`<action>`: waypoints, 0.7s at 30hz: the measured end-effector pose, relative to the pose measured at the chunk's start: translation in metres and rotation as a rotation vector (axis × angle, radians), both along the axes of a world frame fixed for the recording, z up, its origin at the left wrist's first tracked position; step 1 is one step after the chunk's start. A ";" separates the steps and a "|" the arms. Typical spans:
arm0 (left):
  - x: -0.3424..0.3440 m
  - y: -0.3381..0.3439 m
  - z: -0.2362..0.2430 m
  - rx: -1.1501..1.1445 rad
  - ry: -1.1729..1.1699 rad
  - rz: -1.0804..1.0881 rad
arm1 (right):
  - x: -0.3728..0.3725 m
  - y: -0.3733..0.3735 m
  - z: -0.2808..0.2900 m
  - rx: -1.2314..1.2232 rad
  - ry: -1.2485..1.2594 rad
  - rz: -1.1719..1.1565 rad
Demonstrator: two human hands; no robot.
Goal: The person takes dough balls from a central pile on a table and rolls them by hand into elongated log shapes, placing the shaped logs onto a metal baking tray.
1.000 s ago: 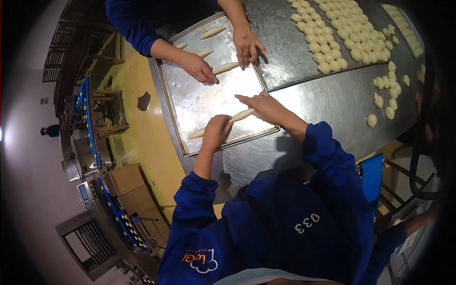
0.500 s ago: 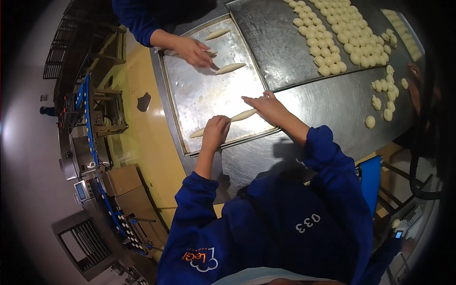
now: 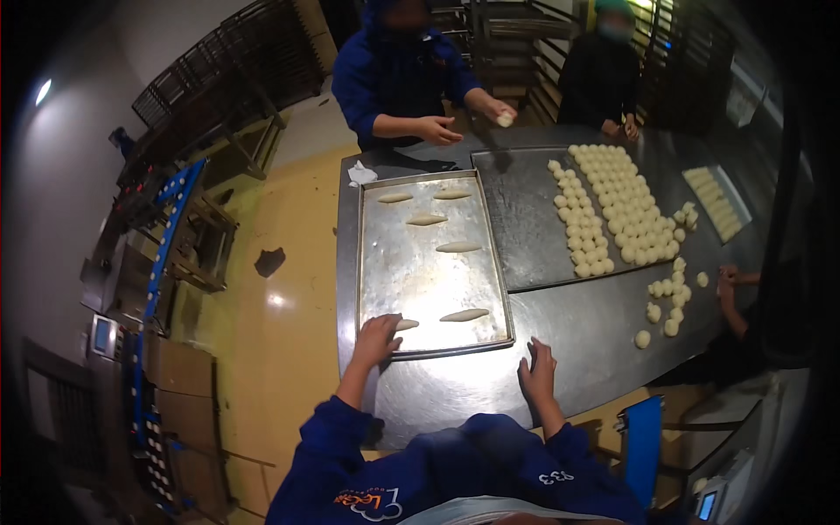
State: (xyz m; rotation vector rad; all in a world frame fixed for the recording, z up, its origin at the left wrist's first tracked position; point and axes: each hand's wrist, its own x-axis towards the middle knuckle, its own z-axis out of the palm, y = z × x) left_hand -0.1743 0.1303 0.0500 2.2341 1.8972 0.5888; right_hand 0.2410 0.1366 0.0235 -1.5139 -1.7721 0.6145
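Observation:
My left hand (image 3: pixel 377 339) is at the near left corner of a metal baking tray (image 3: pixel 420 284). Its fingers are bent over a spindle-shaped dough piece (image 3: pixel 407 325), covering the left part of it. To the right of that lies another tapered dough piece (image 3: pixel 465 315), which no hand touches. Beyond the tray's near right corner, my right hand (image 3: pixel 538 371) hovers over or rests on the steel table, fingers apart and nothing in them. Several more dough spindles (image 3: pixel 427 220) lie spaced out toward the tray's far end.
Across the steel table (image 3: pixel 560 324), a co-worker (image 3: pixel 411 87) holds a dough ball (image 3: pixel 505 119). A dark tray (image 3: pixel 516 236) carries rows of dough balls (image 3: pixel 621 201). Loose balls (image 3: pixel 669 293) lie at right, near another person's hands (image 3: pixel 726 280). A white cloth (image 3: pixel 361 174) is at the far left corner.
My right hand has let go of the right dough piece and drawn back off the tray. My left hand has shifted onto the left piece. The co-worker's hand has left the tray. The view has lifted.

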 end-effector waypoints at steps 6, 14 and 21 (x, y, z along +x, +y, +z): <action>0.001 0.022 0.010 -0.143 -0.015 -0.076 | 0.025 -0.026 -0.020 0.121 -0.297 0.041; 0.022 0.000 0.000 0.054 -0.033 0.137 | 0.006 -0.018 -0.023 0.135 -0.379 -0.104; 0.125 -0.108 -0.020 -0.050 -0.502 0.020 | -0.002 -0.009 -0.035 0.130 -0.345 -0.134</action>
